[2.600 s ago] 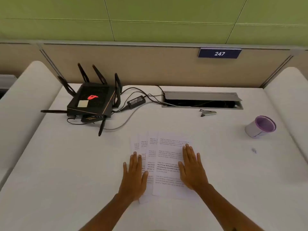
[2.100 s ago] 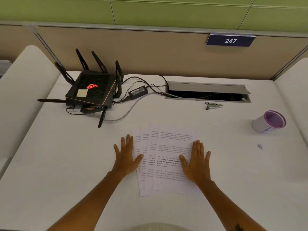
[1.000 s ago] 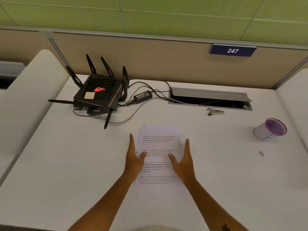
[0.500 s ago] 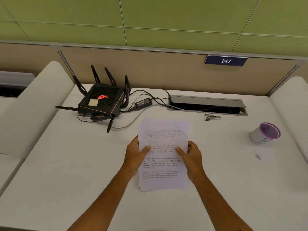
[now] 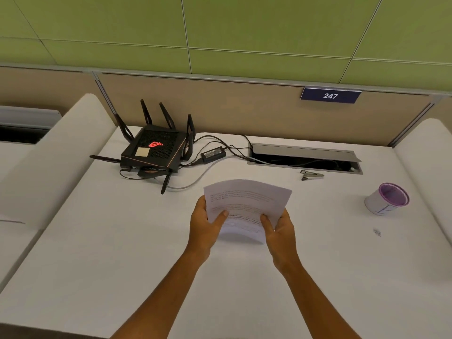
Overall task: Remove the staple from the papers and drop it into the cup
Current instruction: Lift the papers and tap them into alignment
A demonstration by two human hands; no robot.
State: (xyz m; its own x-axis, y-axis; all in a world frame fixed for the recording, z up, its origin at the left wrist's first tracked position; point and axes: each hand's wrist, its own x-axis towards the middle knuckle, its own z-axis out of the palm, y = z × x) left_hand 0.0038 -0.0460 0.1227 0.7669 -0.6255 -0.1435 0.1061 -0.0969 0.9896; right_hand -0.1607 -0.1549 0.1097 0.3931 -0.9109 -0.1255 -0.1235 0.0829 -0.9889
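A stack of printed white papers [image 5: 247, 204] is held up off the desk, tilted with its top edge away from me. My left hand [image 5: 204, 222] grips its left edge and my right hand [image 5: 278, 228] grips its right edge, thumbs on the front sheet. I cannot make out a staple in the papers. A small metal staple remover [image 5: 311, 175] lies on the desk beyond the papers, to the right. The white cup with a purple rim [image 5: 387, 198] stands at the right side of the desk. A tiny dark speck [image 5: 377, 232] lies on the desk in front of the cup.
A black router with antennas [image 5: 154, 150] and its power brick [image 5: 212, 152] with cables sit at the back left. An open cable tray [image 5: 303, 157] is set into the desk at the back. White side dividers flank the white desk [image 5: 122, 241].
The papers were spread flat under my palms; both hands pushed them into one stack, then gripped its sides and lifted it off the desk.
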